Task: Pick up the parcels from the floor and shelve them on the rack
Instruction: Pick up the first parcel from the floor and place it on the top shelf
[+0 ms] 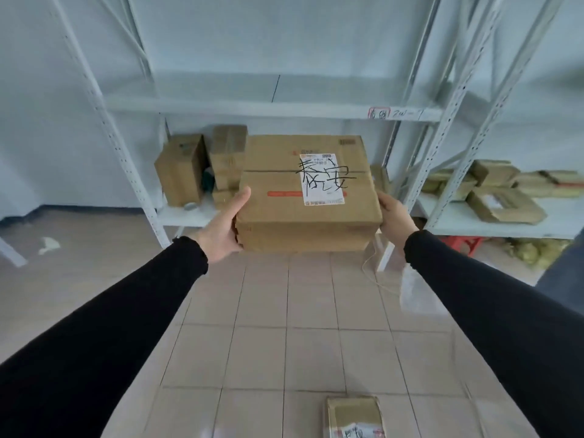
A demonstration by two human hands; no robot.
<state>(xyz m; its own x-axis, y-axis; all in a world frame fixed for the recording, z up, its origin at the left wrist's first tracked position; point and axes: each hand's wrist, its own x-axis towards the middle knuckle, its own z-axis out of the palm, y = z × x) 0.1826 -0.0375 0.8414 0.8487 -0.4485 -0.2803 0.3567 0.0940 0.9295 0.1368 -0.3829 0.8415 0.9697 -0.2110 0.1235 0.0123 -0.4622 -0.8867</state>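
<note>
I hold a large brown cardboard parcel [303,216] out in front of me, above the tiled floor. It carries a white label with black handwriting on top. My left hand [222,227] grips its left side and my right hand [393,221] grips its right side. Behind it stands the white metal rack [275,110]; the parcel is level with the rack's lower shelf [177,213]. A smaller parcel [354,417] lies on the floor near my feet.
Several brown boxes [202,167] stand at the left of the lower shelf. A second rack to the right holds flat parcels [502,192]. A red stool [463,243] sits beneath it. A thin cord [376,278] trails over the floor.
</note>
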